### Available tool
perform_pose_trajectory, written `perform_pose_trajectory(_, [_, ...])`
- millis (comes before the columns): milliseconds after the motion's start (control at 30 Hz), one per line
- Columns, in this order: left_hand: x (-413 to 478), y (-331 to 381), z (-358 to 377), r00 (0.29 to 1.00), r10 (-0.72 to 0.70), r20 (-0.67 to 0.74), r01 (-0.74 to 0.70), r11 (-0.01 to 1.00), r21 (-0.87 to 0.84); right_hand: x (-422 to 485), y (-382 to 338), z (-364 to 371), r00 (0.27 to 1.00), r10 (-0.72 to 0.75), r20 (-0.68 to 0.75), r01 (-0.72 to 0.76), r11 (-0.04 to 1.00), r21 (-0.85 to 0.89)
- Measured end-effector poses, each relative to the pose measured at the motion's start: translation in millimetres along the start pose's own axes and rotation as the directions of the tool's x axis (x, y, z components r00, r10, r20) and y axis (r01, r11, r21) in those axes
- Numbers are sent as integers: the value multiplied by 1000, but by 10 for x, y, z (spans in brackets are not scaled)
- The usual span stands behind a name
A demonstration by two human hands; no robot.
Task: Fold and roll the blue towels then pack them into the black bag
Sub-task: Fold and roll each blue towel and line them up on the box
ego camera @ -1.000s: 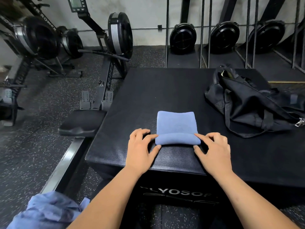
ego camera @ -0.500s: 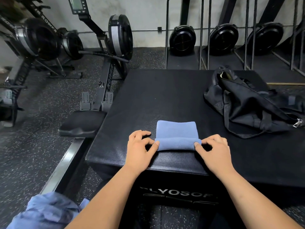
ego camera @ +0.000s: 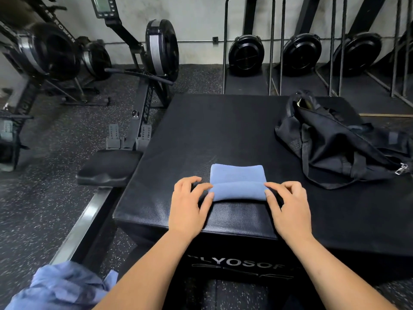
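Just below frame centre, the blue towel (ego camera: 238, 184) lies part-rolled crosswise; left hand (ego camera: 186, 209) and right hand (ego camera: 288, 211) clamp fingers on its ends, flat remainder toward the top.

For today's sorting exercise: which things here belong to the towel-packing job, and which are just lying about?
Job: blue towel, black bag, crumpled blue towels, left hand, right hand.
Lying about: rowing machine, black box underneath.

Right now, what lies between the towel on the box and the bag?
Nothing. The head view shows only bare black box top between the towel and the bag.
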State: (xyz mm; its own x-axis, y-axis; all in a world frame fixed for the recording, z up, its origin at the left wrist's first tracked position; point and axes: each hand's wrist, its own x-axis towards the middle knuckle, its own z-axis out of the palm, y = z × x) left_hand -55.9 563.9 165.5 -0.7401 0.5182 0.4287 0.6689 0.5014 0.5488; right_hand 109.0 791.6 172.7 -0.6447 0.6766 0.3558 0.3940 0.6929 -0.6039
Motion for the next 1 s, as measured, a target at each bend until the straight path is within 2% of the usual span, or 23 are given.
perform_pose_trajectory(100, [14,-9,-2,998,4,58,-7,998,55,21,28,23,998,-21,66,28,994,-104])
perform_pose_trajectory(200, [27,-46,12,996,4,92,-10,998,70,41,47,22,991,-1,134,19,990,-138])
perform_pose_trajectory(400, [51,-91,33,992,-63,108,65,998,-19,75,77,22,987,39,154,-23,994,-106])
perform_pose_trajectory(600, [51,-89,-8,985,-110,134,128,982,-138,61,62,-23,981,88,174,-95,995,35])
perform_pose_trajectory(733, [89,-37,-4,978,-189,91,201,969,-145,69,26,-36,983,99,155,-107,993,47])
perform_pose_trajectory(867, [151,44,-12,973,-223,53,229,956,-185,72,19,-72,993,44,112,-59,989,137])
perform_pose_trajectory(1000, [209,117,68,981,-194,30,196,968,-159,33,10,-17,989,-134,59,130,989,64])
